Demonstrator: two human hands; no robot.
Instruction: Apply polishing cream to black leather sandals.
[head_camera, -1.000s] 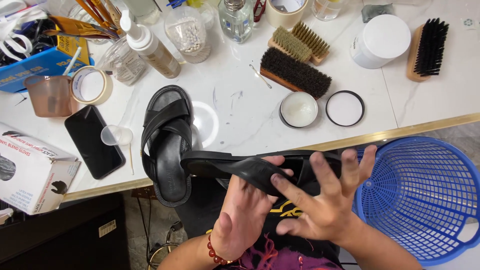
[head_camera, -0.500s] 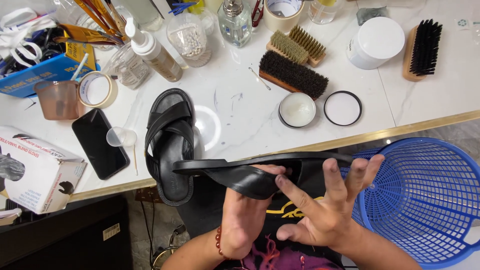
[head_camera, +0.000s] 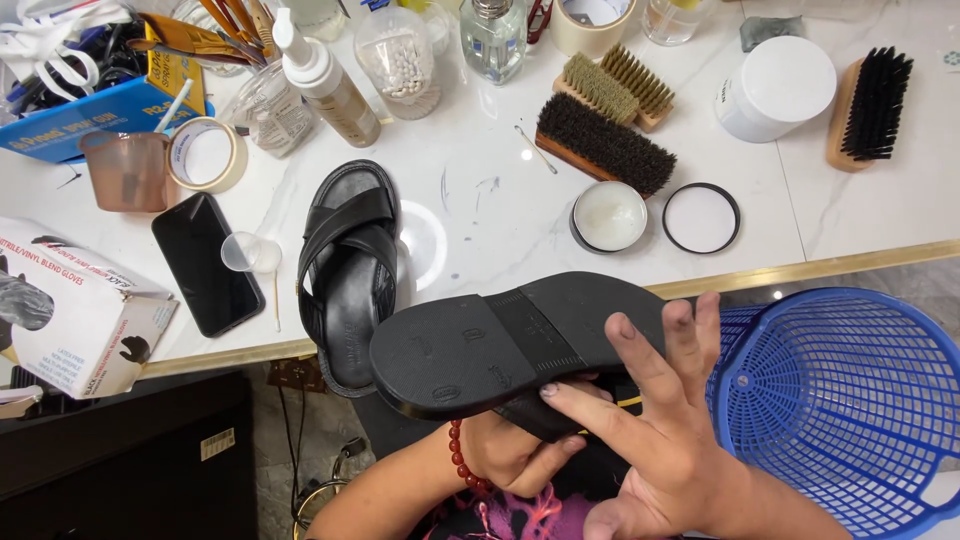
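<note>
- I'm looking down on a white marble worktop (head_camera: 500, 230) with a gold edge, crowded with shoe-care gear.
- The upturned black sandal (head_camera: 520, 345) is off the worktop, sole up, just in front of its edge.
- My right hand (head_camera: 660, 430) lies spread along the sole's heel end; my left hand (head_camera: 510, 455) cups the sandal from beneath, fingers curled.
- I judge the hold loose: with only flat fingers on top, a tilt could drop it toward the blue plastic basket (head_camera: 850, 400) right of the sandal.
- A swing forward could knock the open polish tin (head_camera: 608, 215) beyond it.
- The sandal's straps and most of my left hand are hidden; its mate (head_camera: 350, 270) lies left, overhanging the edge.
</note>
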